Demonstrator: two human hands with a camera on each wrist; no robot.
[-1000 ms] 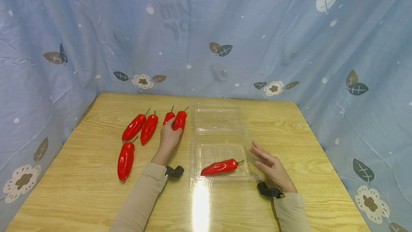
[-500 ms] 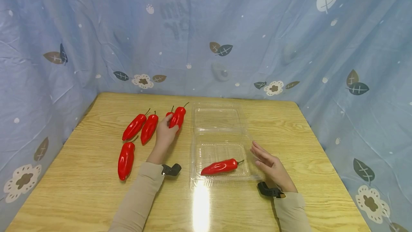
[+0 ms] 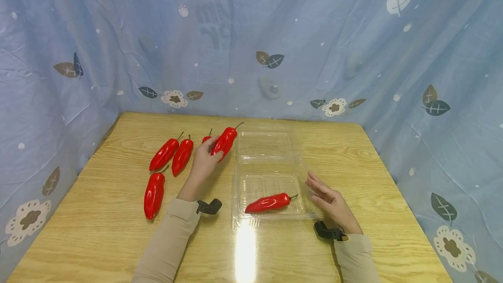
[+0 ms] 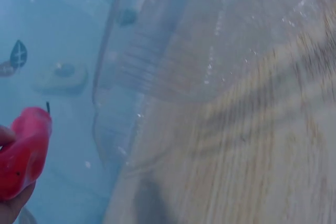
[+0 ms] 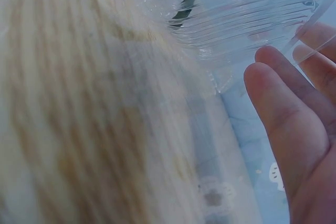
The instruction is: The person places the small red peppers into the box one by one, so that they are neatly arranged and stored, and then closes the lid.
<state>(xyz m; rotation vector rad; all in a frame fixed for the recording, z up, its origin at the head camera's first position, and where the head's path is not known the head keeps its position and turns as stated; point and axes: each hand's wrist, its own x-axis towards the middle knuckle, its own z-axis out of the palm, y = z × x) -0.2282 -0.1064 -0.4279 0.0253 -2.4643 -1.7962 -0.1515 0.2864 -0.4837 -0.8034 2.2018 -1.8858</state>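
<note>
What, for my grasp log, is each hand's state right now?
Left hand: holding a red pepper.
Right hand: open, at the edge of the clear container.

On my feed I'm seeing the left hand (image 3: 204,160) carrying its pepper (image 3: 225,140) nearer the box (image 3: 269,165) than before, the stem (image 3: 239,125) now overlapping the box's far left corner in the head view.

Left hand (image 3: 202,160) and right hand (image 3: 331,202): both bare. Left sleeve (image 3: 167,237): long, plain beige, creased, ending near wrist. Right sleeve (image 3: 355,254): same beige cloth. Left wrist unit (image 3: 210,207): black, compact, bent profile, rounded outer end. Right wrist unit (image 3: 328,232): black, hook-shaped, small brownish patch beside cuff; finer markings too small to read.
</note>
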